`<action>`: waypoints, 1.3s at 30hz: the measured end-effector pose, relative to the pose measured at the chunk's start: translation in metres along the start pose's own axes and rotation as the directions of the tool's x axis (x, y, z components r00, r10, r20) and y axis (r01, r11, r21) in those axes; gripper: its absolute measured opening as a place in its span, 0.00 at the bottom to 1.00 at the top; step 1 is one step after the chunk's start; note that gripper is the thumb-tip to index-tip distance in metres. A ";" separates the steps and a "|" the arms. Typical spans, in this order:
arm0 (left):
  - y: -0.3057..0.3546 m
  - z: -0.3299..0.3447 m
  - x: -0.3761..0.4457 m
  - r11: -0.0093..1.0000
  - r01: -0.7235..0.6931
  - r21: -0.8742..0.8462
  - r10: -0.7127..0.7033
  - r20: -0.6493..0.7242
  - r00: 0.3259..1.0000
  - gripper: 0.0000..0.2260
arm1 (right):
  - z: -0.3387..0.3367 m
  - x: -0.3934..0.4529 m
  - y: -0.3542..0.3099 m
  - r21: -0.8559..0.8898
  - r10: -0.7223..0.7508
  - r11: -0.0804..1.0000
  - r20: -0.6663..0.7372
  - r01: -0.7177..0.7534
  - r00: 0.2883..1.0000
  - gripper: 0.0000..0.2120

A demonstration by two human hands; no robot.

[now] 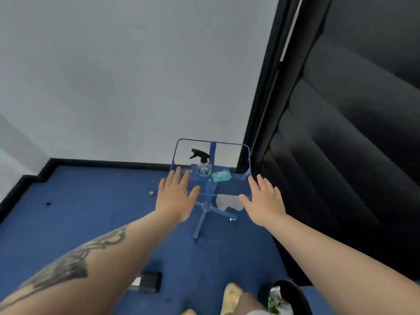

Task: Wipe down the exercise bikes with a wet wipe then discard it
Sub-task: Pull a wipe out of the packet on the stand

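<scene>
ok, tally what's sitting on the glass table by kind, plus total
Spray bottle: 1
Wet wipe pack: 1
Clear crumpled item, identity unclear: 1
Total: 3

Blue carpet, blue-framed stand, green wipes pack, black-nozzled clear spray bottle.
</scene>
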State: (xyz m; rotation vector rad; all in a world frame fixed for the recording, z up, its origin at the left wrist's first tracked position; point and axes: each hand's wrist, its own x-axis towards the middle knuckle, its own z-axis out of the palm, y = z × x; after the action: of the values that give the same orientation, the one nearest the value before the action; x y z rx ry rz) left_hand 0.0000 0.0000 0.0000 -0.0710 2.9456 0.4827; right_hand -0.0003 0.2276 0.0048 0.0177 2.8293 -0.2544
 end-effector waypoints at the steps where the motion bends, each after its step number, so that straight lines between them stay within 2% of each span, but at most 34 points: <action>1: 0.000 0.006 0.009 1.000 0.007 0.023 -0.008 0.032 0.999 0.27 | 0.003 0.010 0.002 -0.019 0.013 1.000 0.020 -0.012 1.000 0.30; 8: 0.009 0.056 0.082 0.995 0.096 0.020 -0.098 0.157 0.983 0.26 | 0.027 0.102 0.025 0.038 0.028 0.999 0.141 -0.033 0.990 0.30; 14: 0.019 0.114 0.139 0.982 0.187 -0.024 -0.173 0.276 0.945 0.25 | 0.061 0.170 0.049 0.090 -0.035 0.996 0.289 0.009 0.957 0.28; 19: 0.022 0.154 0.182 0.975 0.211 -0.068 -0.177 0.333 0.926 0.23 | 0.100 0.220 0.048 0.164 -0.033 0.986 0.328 -0.023 0.944 0.25; 22: 0.023 0.181 0.213 0.955 0.244 -0.170 -0.182 0.318 0.931 0.20 | 0.123 0.248 0.042 0.216 -0.021 0.975 0.334 -0.055 0.942 0.24; 27: 0.033 0.221 0.250 0.847 0.367 -0.384 -0.302 0.219 0.928 0.11 | 0.158 0.291 0.040 0.334 -0.005 0.941 0.186 -0.059 0.983 0.21; 31: 0.034 0.241 0.266 0.773 0.368 -0.516 -0.342 0.150 0.928 0.10 | 0.175 0.316 0.038 0.395 -0.013 0.919 0.066 -0.014 0.998 0.17; 34: 0.037 0.250 0.272 0.717 0.359 -0.598 -0.374 0.106 0.921 0.09 | 0.186 0.324 0.035 0.456 -0.064 0.887 -0.042 0.076 0.997 0.13; 37: 0.044 0.250 0.270 0.608 0.365 -0.705 -0.428 0.096 0.899 0.07 | 0.195 0.325 0.032 0.485 -0.142 0.851 -0.157 0.202 0.977 0.11; 39: 0.046 0.251 0.267 0.558 0.373 -0.741 -0.462 0.095 0.882 0.09 | 0.198 0.325 0.032 0.505 -0.140 0.834 -0.195 0.221 0.971 0.10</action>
State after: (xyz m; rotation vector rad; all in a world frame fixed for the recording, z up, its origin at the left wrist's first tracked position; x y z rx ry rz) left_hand -0.2306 0.1185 -0.2629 -0.9001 2.4460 1.5944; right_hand -0.2513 0.2191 -0.2833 -0.1206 2.8104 -1.1078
